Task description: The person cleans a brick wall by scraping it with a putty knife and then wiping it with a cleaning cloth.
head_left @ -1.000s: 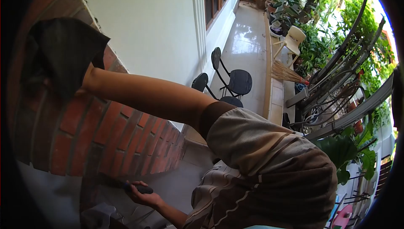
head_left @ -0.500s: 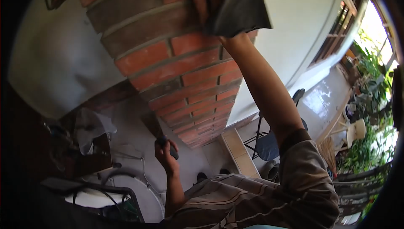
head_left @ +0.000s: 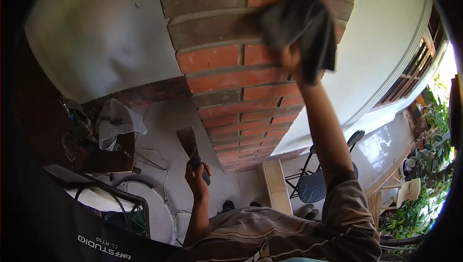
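Note:
A dark cloth [head_left: 308, 26] is bunched in my right hand [head_left: 291, 59], which is raised and slightly blurred against the upper part of a brick pillar [head_left: 246, 79]. The cloth hides most of the fingers. Lower down on the left, my left hand [head_left: 197, 177] is wrapped round the dark handle of a scraper [head_left: 187, 141]. Its broad, worn metal blade points up and stands apart from the pillar's lower bricks.
White walls [head_left: 140, 35] flank the pillar. A black folding chair [head_left: 312, 187] stands beside a tiled ledge [head_left: 276, 185] at the lower right. On the left are a wooden table [head_left: 113, 158] with a plastic bag [head_left: 118, 124], and a white cable [head_left: 165, 185]. Plants line the far right.
The view has shifted, so the pillar appears more upright and further right. My right hand and the cloth have moved down the pillar a little. The scraper remains in my left hand.

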A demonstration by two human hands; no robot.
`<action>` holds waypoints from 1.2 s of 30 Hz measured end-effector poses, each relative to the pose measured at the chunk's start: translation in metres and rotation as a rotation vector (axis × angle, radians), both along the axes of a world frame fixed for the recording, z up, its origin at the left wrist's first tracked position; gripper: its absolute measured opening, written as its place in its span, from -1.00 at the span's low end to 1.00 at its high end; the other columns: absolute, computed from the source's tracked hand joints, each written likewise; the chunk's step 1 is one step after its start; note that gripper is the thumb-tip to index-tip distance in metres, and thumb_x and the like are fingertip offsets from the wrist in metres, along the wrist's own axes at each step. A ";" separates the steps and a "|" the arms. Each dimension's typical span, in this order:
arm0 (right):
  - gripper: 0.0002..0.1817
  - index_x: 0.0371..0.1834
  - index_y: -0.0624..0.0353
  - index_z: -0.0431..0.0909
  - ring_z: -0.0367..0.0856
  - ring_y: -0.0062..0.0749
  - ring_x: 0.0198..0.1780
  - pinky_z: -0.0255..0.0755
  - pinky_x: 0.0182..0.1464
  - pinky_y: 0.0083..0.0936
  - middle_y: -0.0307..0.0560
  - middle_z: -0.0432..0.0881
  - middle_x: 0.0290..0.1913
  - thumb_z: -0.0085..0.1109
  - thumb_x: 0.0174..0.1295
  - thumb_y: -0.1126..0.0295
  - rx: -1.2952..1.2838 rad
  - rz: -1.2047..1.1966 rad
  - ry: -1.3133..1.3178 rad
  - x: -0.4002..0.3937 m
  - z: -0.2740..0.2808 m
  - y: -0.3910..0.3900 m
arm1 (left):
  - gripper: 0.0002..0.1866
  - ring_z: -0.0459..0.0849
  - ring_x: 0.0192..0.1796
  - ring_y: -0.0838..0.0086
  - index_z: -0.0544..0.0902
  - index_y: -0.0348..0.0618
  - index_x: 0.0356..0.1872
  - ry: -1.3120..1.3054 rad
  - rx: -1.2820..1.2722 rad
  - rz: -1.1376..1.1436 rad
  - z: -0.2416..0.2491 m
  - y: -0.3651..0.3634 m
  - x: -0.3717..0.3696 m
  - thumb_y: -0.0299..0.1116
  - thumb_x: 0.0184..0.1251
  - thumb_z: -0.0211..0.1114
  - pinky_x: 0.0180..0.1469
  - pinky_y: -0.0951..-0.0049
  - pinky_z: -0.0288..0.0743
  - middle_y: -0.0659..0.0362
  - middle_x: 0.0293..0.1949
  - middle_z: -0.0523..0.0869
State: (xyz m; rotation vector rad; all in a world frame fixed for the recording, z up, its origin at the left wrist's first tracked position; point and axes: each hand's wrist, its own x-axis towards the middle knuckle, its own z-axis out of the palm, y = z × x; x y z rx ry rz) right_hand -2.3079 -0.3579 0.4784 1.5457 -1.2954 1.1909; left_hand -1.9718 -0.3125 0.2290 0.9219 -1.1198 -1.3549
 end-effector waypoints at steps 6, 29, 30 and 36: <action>-0.49 0.13 -0.03 0.47 0.65 -0.04 -0.32 0.52 -0.38 -0.13 0.09 0.60 -0.33 -0.07 0.33 -0.13 0.335 -0.110 0.044 0.087 0.020 -0.018 | -0.77 0.47 -0.53 0.54 0.52 -0.25 -0.15 0.038 -0.031 -0.051 0.011 0.005 -0.020 -0.32 0.29 0.13 -0.38 0.52 0.33 0.19 -0.49 0.56; -0.55 0.05 0.11 0.58 0.48 0.12 0.16 0.08 0.27 0.22 0.14 0.60 0.03 0.01 0.14 0.16 0.042 -0.142 -0.198 -0.029 0.108 0.023 | -0.72 0.68 -0.41 0.22 0.55 -0.31 -0.11 -0.227 -1.128 0.539 0.223 -0.106 -0.111 -0.34 0.30 0.34 -0.36 0.35 0.50 0.01 -0.44 0.65; -0.58 0.02 0.08 0.60 0.51 0.08 0.11 0.11 0.23 0.22 0.09 0.62 -0.03 0.01 0.15 0.15 -0.092 -0.188 -0.020 -0.021 0.132 0.015 | -0.72 0.55 -0.36 0.40 0.53 -0.31 -0.17 -0.293 -1.067 0.459 0.212 -0.111 -0.109 -0.34 0.28 0.38 -0.25 0.45 0.46 0.09 -0.37 0.61; -0.60 -0.13 0.04 0.62 0.41 -0.09 0.22 0.10 0.25 0.29 0.00 0.54 0.06 0.09 0.14 0.01 -0.075 -0.027 0.580 0.080 0.133 -0.027 | -0.76 0.56 -0.29 0.33 0.52 -0.34 -0.11 -0.190 -1.041 0.527 0.208 -0.111 -0.102 -0.41 0.32 0.30 -0.20 0.45 0.45 0.07 -0.33 0.58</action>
